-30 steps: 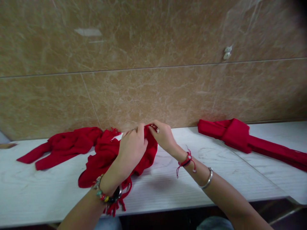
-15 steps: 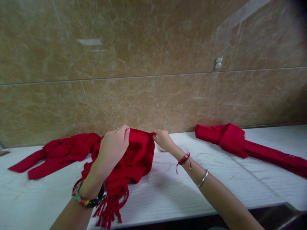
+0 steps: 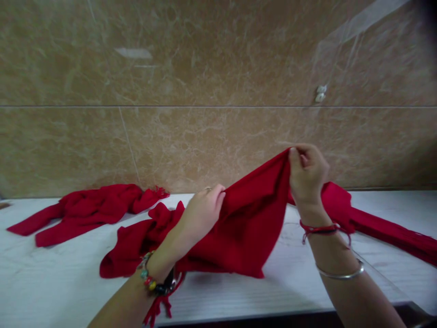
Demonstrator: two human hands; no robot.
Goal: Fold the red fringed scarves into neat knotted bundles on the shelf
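A red fringed scarf [image 3: 246, 228] is stretched between my two hands above the white table. My left hand [image 3: 203, 212] is closed on its upper edge near the middle. Higher and to the right, my right hand [image 3: 309, 171] pinches a corner of the same scarf. The cloth hangs down between them, and its left part lies bunched on the table beyond my left wrist. Some fringe shows below my left wrist, which wears a beaded bracelet.
A second red scarf [image 3: 95, 205] lies crumpled at the left by the wall. A folded red scarf [image 3: 382, 223] lies at the right, partly behind my right hand. The white table [image 3: 68, 282] meets a brown tiled wall [image 3: 218, 136] bearing a small white fixture [image 3: 321, 93].
My right hand has moved right and up, pulling the scarf's corner out wide. My left hand has shifted right along with the cloth. More of the scarf is spread open.
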